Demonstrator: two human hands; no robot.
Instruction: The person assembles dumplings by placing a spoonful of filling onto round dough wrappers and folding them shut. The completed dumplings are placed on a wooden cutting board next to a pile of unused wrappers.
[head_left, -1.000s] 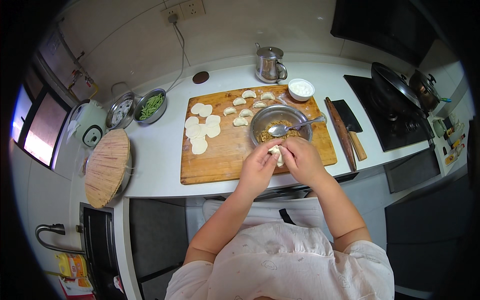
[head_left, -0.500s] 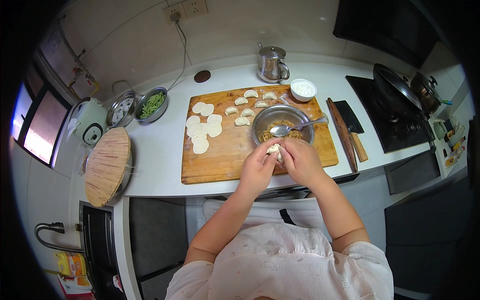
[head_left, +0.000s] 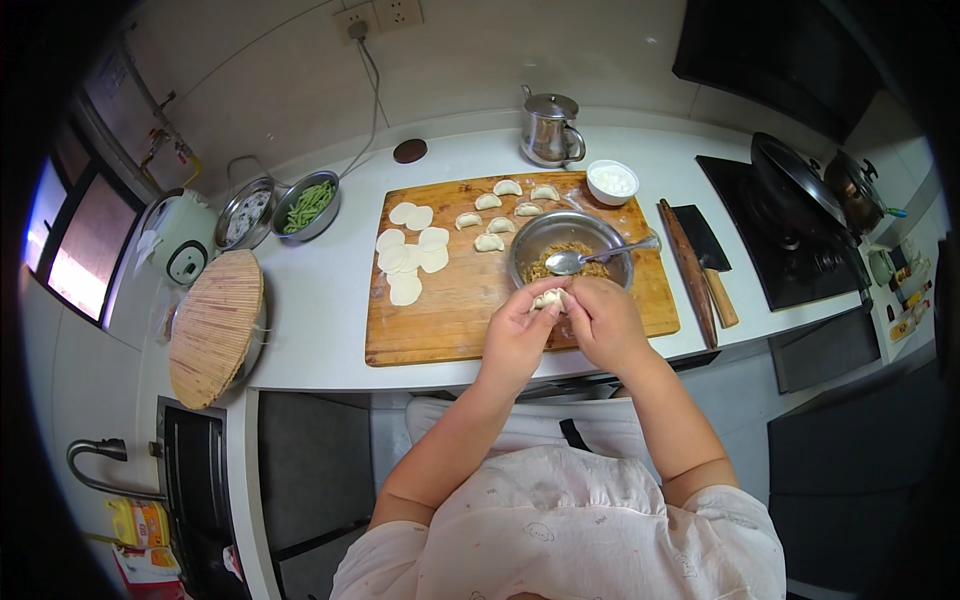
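Between my fingertips is a pale dumpling [head_left: 548, 299], partly hidden by them. My left hand [head_left: 517, 325] grips its left side, and my right hand [head_left: 600, 318] pinches it from the right. Both hands are over the near part of the wooden board [head_left: 450, 325], just in front of a steel bowl [head_left: 532, 236] of brown filling [head_left: 570, 248]. A metal spoon [head_left: 566, 262] rests across that bowl, its handle toward the right rim. Several folded dumplings [head_left: 489, 242] sit left of the bowl, and round flat wrappers [head_left: 405, 289] lie overlapping on the board's left side.
A small white bowl of white powder [head_left: 613, 182] stands at the board's far right corner. Beyond are a steel pot [head_left: 551, 130], a rolling pin [head_left: 690, 270], a cleaver [head_left: 712, 262] and a black cooktop [head_left: 765, 230]. Leftward stand a bowl of green beans [head_left: 309, 207] and a woven lid [head_left: 215, 328].
My fingers have shifted slightly around the dumpling, and more of its pleated edge shows. The whole view has moved a little; the other things stay in place.
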